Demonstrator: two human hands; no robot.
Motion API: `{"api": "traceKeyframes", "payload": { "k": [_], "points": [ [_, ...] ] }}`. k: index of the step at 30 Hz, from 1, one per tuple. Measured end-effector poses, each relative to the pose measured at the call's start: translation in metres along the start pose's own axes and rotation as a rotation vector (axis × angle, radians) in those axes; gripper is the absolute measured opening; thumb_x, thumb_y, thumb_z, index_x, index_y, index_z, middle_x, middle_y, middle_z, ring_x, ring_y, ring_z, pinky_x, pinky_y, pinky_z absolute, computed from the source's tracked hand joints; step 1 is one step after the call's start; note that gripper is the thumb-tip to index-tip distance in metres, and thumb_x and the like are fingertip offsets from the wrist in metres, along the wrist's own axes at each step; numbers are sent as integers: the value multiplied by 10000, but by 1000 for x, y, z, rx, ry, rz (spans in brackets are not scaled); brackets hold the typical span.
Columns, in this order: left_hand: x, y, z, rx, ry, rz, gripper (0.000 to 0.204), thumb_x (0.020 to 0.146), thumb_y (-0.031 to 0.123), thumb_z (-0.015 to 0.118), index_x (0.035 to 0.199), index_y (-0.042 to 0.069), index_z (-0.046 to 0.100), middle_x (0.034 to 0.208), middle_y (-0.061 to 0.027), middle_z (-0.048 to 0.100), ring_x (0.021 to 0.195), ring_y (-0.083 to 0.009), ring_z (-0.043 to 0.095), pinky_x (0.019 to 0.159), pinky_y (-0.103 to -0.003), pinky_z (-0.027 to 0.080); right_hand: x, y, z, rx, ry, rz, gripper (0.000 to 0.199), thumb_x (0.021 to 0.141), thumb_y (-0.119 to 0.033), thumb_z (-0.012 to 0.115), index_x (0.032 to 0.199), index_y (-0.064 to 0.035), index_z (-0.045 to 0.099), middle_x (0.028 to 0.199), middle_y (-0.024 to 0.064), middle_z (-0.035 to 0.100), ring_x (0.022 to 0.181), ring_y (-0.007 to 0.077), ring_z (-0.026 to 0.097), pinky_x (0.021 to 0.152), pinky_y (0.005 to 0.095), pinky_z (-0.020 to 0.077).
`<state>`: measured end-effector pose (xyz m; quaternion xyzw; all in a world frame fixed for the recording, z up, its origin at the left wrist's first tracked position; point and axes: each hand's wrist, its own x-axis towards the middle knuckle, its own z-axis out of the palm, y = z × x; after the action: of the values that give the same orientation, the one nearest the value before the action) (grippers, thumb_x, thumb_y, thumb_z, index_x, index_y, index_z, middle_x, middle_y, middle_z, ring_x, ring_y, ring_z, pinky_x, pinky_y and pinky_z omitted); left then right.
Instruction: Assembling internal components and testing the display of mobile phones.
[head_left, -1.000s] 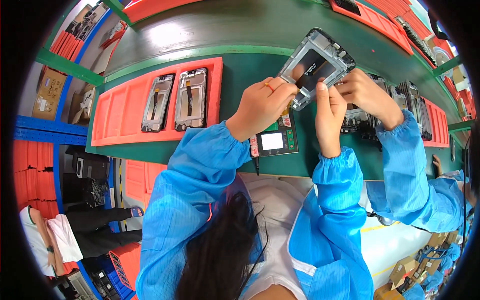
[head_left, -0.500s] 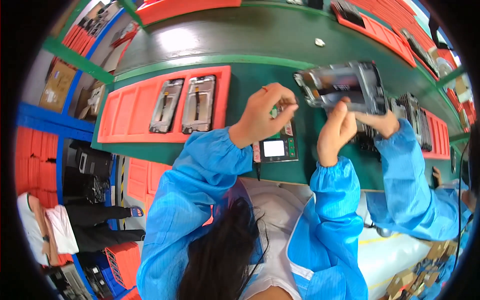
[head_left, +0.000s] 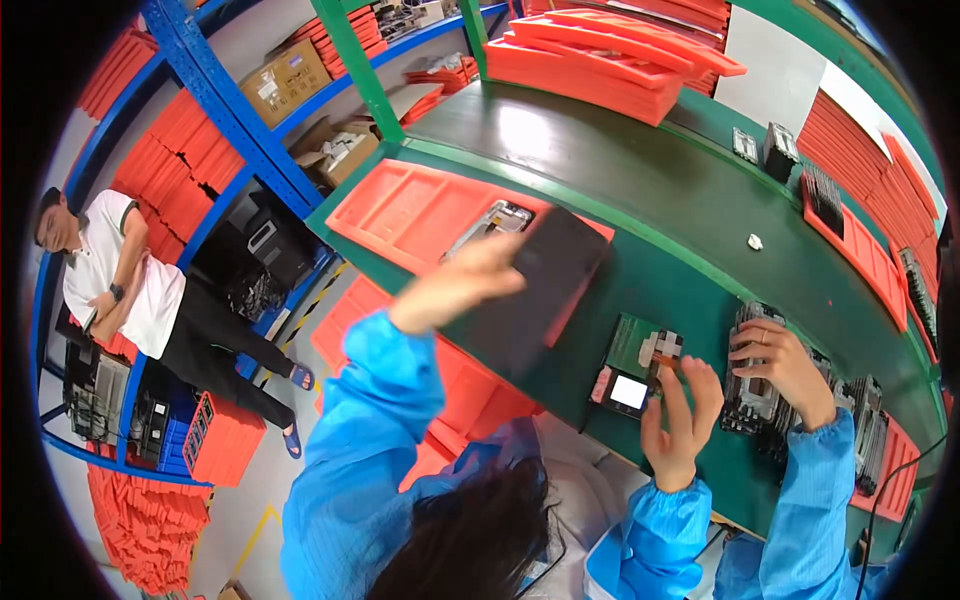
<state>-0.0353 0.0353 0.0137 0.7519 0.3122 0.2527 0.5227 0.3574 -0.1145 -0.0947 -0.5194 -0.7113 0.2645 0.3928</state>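
Note:
My left hand [head_left: 455, 287] is over the red tray, blurred by motion, its fingers at the left edge of a dark phone screen panel [head_left: 550, 275]. The panel is tilted and covers part of the tray's right end. A silver phone frame [head_left: 505, 215] lies in the tray beside it, partly hidden by my hand. My right hand [head_left: 682, 425] hovers with fingers apart at the small test board [head_left: 632, 345], which has a lit white display [head_left: 628, 391]. Its fingertips are near the board's orange ribbon piece; contact is unclear.
A co-worker's hand [head_left: 778, 360] rests on stacked phone frames [head_left: 750, 395] to the right. The long red tray [head_left: 385, 210] lies on the green bench at left. Red trays [head_left: 590, 75] stand on the raised shelf. A person [head_left: 125, 270] stands by the blue racks.
The view has swung left. My left hand has moved from the test board to the tray, with the dark panel at it. My right hand and the co-worker's hand have left the raised phone frame.

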Motion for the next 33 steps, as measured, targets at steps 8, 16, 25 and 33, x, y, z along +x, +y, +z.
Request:
{"api": "traceKeyframes", "payload": {
  "k": [8, 16, 25, 33],
  "points": [
    [201, -109, -123, -26, -25, -67, 549, 895, 60, 545, 1410, -14, 369, 1300, -80, 535, 1129, -165, 532, 965, -294, 417, -129, -54, -83, -485, -120, 133, 336, 905, -2, 424, 1230, 42, 496, 1111, 146, 601, 1079, 286, 577, 965, 382, 482],
    [218, -171, -107, 355, -58, -251, 519, 834, 80, 581, 1339, 27, 475, 1113, -131, 646, 1028, -215, 602, 885, -351, 470, -114, -131, 157, -476, 1006, 363, 243, 830, 37, 487, 995, 2, 661, 1134, 164, 608, 1106, 335, 552, 958, 398, 418],
    [195, -215, -86, 1001, 237, 296, 482, 882, 250, 551, 1290, 4, 474, 1214, -242, 559, 1127, -409, 521, 973, -465, 415, -112, -142, 92, -858, 1130, 566, 442, 837, -83, 598, 1272, -31, 539, 1313, 197, 490, 1202, 364, 452, 1009, 429, 354],
    [204, -218, -73, 955, 260, 285, 397, 926, 226, 482, 1265, 25, 524, 1265, -211, 541, 1151, -375, 509, 971, -449, 402, -117, -121, 76, -1190, 936, 926, 724, 747, -327, 747, 1361, -94, 443, 1316, 205, 462, 1164, 394, 426, 950, 495, 349]
  ]
}}
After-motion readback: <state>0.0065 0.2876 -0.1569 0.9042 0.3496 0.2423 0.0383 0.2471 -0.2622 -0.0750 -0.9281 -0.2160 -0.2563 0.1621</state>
